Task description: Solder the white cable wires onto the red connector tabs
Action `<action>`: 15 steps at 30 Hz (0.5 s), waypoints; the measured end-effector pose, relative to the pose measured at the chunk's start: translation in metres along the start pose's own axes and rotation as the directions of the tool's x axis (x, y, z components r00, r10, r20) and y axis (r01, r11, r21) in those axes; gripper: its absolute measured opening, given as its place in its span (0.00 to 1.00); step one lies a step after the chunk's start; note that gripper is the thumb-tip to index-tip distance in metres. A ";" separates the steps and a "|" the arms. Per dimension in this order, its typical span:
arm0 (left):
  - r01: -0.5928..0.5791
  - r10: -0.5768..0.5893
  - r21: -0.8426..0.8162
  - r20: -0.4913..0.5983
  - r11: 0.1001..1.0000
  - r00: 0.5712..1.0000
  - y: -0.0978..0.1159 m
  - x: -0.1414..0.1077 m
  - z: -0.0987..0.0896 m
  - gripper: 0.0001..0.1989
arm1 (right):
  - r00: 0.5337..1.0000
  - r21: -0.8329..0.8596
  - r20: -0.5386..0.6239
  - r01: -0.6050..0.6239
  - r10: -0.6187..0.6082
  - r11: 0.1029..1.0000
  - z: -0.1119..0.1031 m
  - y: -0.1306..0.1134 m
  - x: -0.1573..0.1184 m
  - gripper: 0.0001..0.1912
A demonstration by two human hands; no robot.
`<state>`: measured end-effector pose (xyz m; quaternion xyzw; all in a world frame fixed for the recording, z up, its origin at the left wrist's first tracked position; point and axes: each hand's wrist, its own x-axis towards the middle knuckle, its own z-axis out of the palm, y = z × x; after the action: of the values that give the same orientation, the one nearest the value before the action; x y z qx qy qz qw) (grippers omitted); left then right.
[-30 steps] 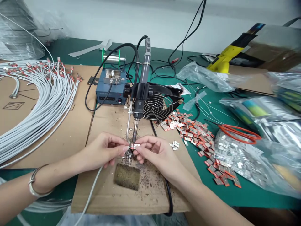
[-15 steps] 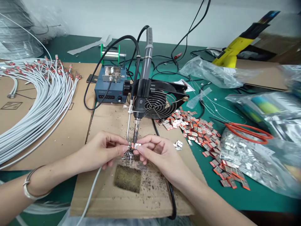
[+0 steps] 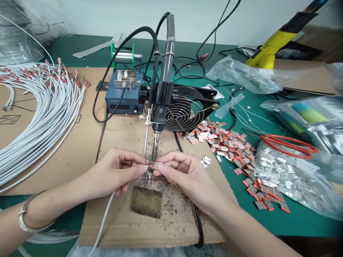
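My left hand (image 3: 122,171) is closed on the end of a white cable (image 3: 103,221), which trails down towards the front edge. In my right hand (image 3: 184,173) a small silver-and-orange USB connector (image 3: 157,165) is pinched between thumb and fingertips. Cable end and connector meet right under the tip of a soldering iron (image 3: 155,146), which is clamped upright in a stand. A thin metal feed tube (image 3: 146,142) ends beside the tip. Bits of solder (image 3: 150,176) lie beneath, and a dirty sponge (image 3: 146,201) sits nearer me. The exact joint is too small to make out.
A bundle of white cables (image 3: 53,117) with connectors lies left. Behind are a blue solder feeder (image 3: 120,96), a solder spool (image 3: 124,57) and a black fan (image 3: 184,114). Loose connectors (image 3: 230,146), a bag of metal parts (image 3: 284,178) and a yellow heat gun (image 3: 268,50) are at right.
The view has shifted slightly. My right hand's connector shows more of its silver shell and looks turned a little; both hands stay at the iron's tip.
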<state>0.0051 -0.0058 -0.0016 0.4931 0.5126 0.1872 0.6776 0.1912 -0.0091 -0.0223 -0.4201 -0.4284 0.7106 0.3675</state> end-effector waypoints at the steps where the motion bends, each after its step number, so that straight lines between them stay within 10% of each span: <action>1: 0.002 -0.002 0.000 0.003 1.000 1.000 0.000 0.000 0.000 0.10 | 1.000 -0.006 -0.001 -0.007 0.007 1.000 0.000 -0.001 0.000 0.12; 15: 0.057 -0.056 -0.039 0.012 0.998 0.998 0.001 0.000 0.001 0.10 | 0.998 -0.045 -0.001 -0.064 0.064 0.997 0.001 -0.004 0.001 0.15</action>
<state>0.0061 -0.0058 -0.0002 0.4659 0.5187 0.1754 0.6951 0.1903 -0.0077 -0.0187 -0.4416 -0.4308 0.7123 0.3348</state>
